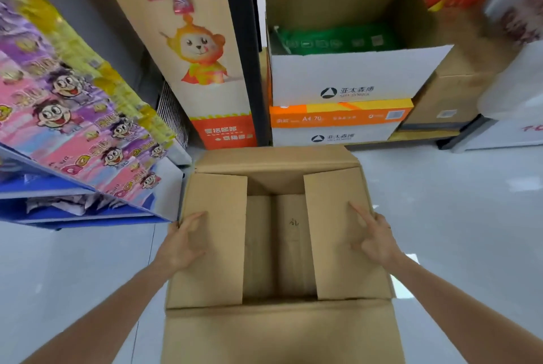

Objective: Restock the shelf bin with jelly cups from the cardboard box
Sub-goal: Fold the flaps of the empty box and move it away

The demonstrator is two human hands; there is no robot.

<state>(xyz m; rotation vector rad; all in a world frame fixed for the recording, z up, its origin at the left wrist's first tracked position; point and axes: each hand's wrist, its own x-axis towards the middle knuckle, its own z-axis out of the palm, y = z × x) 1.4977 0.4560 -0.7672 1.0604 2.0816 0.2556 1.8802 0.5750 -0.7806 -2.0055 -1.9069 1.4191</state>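
Your cardboard box (pixel 279 331) sits right in front of you over the grey floor (pixel 455 216), its far left corner just beside the front corner of the blue shelf (pixel 88 218). You cannot tell whether it rests on the floor or hangs in your grip. Its two side flaps are folded inward, and the near and far flaps lie open. Between the side flaps you see only the bare cardboard bottom, with a small scribble on it.

Your left hand (pixel 180 243) grips the left side of the box: thumb and forefinger lie flat on the left flap (pixel 211 246), and the other fingers fold over the outer edge, out of sight. Your right hand (pixel 379 241) holds the right flap (pixel 338 246) the same way, forefinger straight and pointing away from you.

The blue shelf carries rows of pink and purple packets (pixel 73 116) with cartoon faces. Beyond the far edge of your box stands an open white box (pixel 352 78) with green packs (pixel 338 40) inside, and to its left a tall display board (pixel 202 49) with an orange cartoon animal
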